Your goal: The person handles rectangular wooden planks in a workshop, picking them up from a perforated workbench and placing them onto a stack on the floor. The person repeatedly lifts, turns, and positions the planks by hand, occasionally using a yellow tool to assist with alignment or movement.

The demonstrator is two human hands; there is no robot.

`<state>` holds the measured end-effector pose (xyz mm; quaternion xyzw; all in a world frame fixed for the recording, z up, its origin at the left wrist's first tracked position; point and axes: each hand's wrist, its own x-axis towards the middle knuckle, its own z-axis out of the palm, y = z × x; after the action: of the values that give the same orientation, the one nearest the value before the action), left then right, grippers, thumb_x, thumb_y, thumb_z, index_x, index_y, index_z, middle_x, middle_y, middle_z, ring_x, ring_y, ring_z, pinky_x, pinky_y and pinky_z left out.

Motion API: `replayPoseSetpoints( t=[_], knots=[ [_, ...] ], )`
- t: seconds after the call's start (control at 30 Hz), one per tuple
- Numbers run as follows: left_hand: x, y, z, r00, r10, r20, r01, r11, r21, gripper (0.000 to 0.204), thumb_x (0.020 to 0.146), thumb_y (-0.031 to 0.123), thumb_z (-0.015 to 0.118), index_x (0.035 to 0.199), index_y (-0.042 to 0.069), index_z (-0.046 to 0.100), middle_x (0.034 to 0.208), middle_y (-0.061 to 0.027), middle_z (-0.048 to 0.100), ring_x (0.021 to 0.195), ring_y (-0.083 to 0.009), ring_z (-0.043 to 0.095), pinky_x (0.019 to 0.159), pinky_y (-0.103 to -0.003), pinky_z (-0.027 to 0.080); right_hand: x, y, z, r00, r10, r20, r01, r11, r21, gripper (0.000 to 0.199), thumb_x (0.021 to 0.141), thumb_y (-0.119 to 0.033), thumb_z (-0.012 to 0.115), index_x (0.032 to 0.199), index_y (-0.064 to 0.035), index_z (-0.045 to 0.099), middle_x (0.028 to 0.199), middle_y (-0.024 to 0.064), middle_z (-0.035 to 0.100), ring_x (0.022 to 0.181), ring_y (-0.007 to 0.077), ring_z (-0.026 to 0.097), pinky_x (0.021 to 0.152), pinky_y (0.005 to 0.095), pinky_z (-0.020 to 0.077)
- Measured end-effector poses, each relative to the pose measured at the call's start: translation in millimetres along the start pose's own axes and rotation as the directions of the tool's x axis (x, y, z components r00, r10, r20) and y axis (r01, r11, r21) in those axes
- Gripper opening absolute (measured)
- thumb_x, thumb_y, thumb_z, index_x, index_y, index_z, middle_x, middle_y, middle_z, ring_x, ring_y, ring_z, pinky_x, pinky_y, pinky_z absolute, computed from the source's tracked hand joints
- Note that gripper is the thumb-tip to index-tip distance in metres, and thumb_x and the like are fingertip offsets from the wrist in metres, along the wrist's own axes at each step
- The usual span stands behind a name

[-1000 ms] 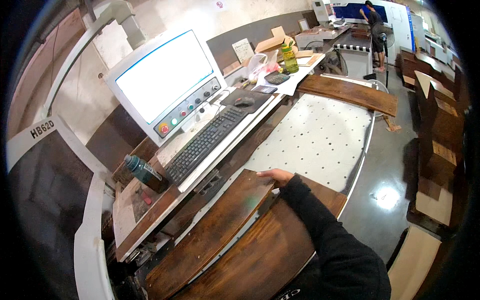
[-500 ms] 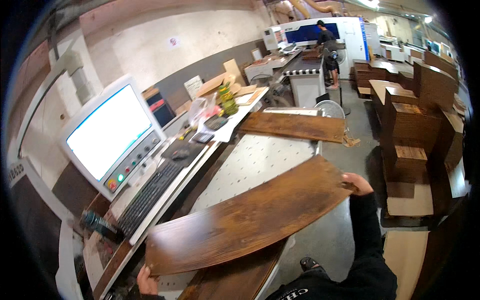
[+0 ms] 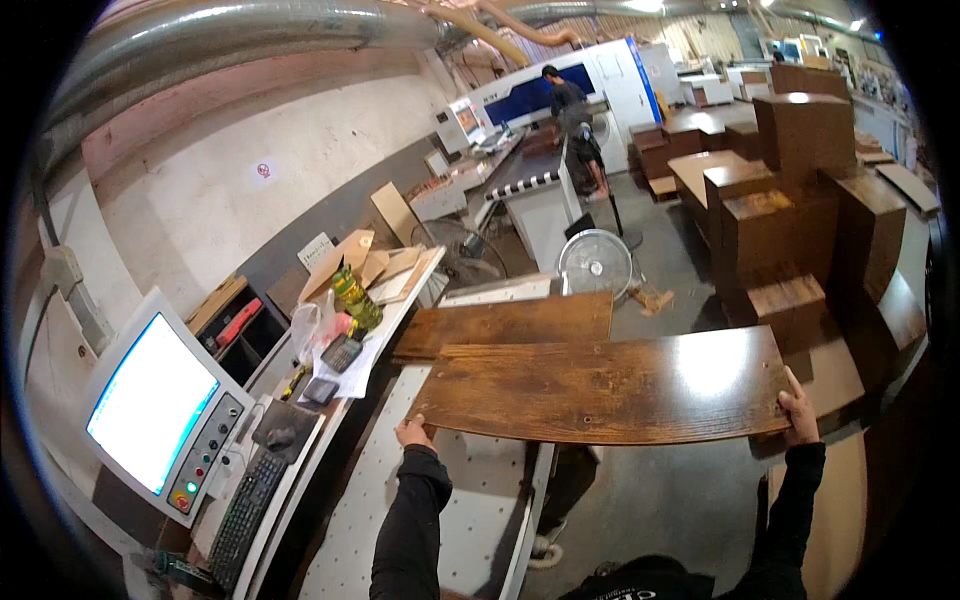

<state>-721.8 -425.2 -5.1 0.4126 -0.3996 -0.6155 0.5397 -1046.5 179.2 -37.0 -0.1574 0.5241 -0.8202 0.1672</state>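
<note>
A long brown wood-grain board (image 3: 590,388) is held level in front of me, with small holes along its near side and a bright glare on its right part. My left hand (image 3: 414,432) grips its near left corner. At the right end, my right hand (image 3: 798,408) is closed round the edge, thumb on top. Just beyond lies a second brown board (image 3: 510,322) on the pale perforated table (image 3: 440,500), partly covered by the held one.
At left, a desk carries a monitor (image 3: 155,400), a keyboard (image 3: 248,515), a calculator (image 3: 341,352) and a yellow-green bottle (image 3: 356,298). Stacked brown panels (image 3: 770,230) stand at right. A fan (image 3: 595,262) is on the floor ahead; a person (image 3: 573,115) stands at a far machine.
The held board has moved forward and right, and lies straighter across. My left hand has come up from the lower left. The view has turned rightward.
</note>
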Motion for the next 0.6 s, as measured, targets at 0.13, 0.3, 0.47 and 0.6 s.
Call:
replayPoseSetpoints(
  t=[0.13, 0.3, 0.47, 0.6],
  knots=[
    [22, -17, 46, 0.945, -0.182, 0.273, 0.240, 0.950, -0.200, 0.033, 0.090, 0.009, 0.046, 0.122, 0.006, 0.039, 0.111, -0.0158, 0.054, 0.100, -0.0314, 0.054, 0.085, -0.047, 0.046, 46, 8, 10, 0.999, 0.016, -0.040, -0.017, 1.000, -0.014, 0.072, 0.078, -0.005, 0.052, 0.144, -0.0035, 0.022, 0.136, 0.0116, 0.042, 0.115, 0.0215, 0.048, 0.096, 0.0315, 0.0390],
    [-34, 14, 81, 0.729, -0.221, 0.648, 0.018, 0.952, 0.305, 0.076, 0.087, 0.012, 0.060, 0.144, 0.009, 0.010, 0.129, -0.0224, 0.045, 0.105, -0.0282, 0.058, 0.085, -0.034, 0.049, 113, 68, 59, 0.997, 0.077, 0.009, -0.078, 0.991, 0.110, 0.067, 0.078, 0.007, 0.039, 0.143, -0.0063, 0.027, 0.131, 0.0092, 0.046, 0.111, 0.0181, 0.049, 0.092, 0.0290, 0.0396],
    [-99, 43, 72, 0.404, -0.348, 0.846, -0.388, 0.773, 0.503, 0.069, 0.087, 0.016, 0.061, 0.142, 0.008, 0.021, 0.131, -0.0173, 0.046, 0.106, -0.0232, 0.058, 0.087, -0.033, 0.048, 178, 121, 134, 0.995, 0.068, 0.066, -0.075, 0.990, 0.116, 0.067, 0.082, 0.006, 0.041, 0.145, -0.0071, 0.020, 0.129, 0.0082, 0.045, 0.095, 0.0171, 0.053, 0.081, 0.0271, 0.0448],
    [-141, 66, 14, 0.442, -0.334, 0.832, -0.543, 0.639, 0.545, 0.059, 0.087, 0.019, 0.062, 0.138, 0.008, 0.033, 0.129, -0.0148, 0.048, 0.101, -0.0211, 0.059, 0.086, -0.032, 0.048, 222, 170, 193, 0.997, 0.070, 0.028, -0.071, 0.997, 0.040, 0.067, 0.086, 0.000, 0.045, 0.146, -0.0076, 0.015, 0.133, 0.0083, 0.041, 0.095, 0.0181, 0.053, 0.079, 0.0298, 0.0458]
  ],
)
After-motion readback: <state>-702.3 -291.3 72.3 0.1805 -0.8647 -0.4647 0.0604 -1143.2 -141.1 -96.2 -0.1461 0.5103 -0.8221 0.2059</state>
